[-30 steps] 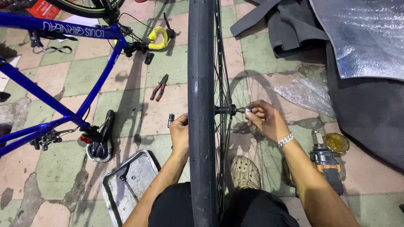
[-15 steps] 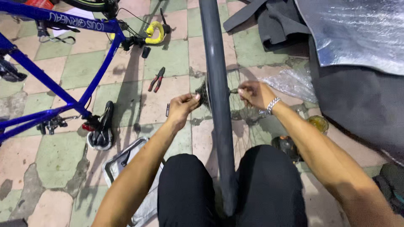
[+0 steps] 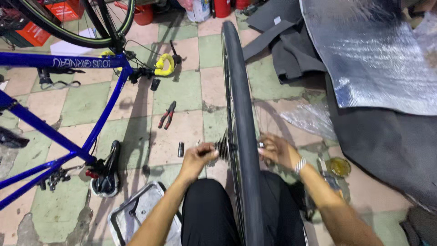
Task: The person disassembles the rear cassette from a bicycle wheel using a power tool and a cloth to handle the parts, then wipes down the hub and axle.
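Note:
A black bicycle wheel [image 3: 240, 114] stands upright between my knees, tyre edge toward me. My left hand [image 3: 196, 158] is on the wheel's left side, fingers pinched on the toothed cassette [image 3: 222, 146] at the hub. My right hand [image 3: 278, 150], with a metal wristband, is on the right side, fingers closed around the axle end [image 3: 261, 145] at the hub. Both hands are slightly blurred.
An upside-down blue bike frame [image 3: 68, 98] with black saddle [image 3: 107, 171] lies left. Red-handled pliers [image 3: 167, 115] and a small black part [image 3: 180, 149] rest on the tiled floor. A metal tray [image 3: 136, 214] is by my left leg. Silver sheet [image 3: 368, 59] and dark cloth [image 3: 387, 141] lie right.
The view has tilted up and the wheel has shifted relative to me. Both hands stay at the hub, left on the cassette side and right on the axle end.

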